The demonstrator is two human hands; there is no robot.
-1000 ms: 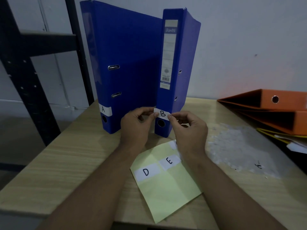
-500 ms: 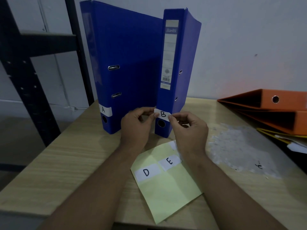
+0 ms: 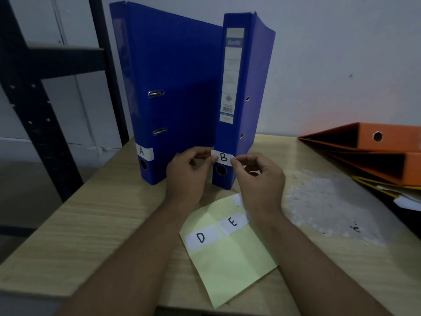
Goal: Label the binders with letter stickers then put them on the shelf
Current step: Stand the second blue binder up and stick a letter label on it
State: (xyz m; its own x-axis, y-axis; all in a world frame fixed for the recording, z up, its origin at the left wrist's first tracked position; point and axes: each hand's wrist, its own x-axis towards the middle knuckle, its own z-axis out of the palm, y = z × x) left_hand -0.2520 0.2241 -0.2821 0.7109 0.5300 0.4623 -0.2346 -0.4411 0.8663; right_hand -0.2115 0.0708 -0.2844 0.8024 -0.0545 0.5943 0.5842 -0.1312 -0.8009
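L hand & R hand each grip one end of B sticker; keep it level on blue binder, press w/o creases.

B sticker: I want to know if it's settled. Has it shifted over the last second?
No. The B sticker stays just above the finger hole on the spine of the right blue binder, left hand and right hand pinching its ends.

There are two blue binders, the left blue binder and the right blue binder, and two orange binders, the upper orange binder and the lower orange binder. Four lettered stickers read clearly, the A sticker, B sticker, D sticker and E sticker, and there is one yellow sheet.
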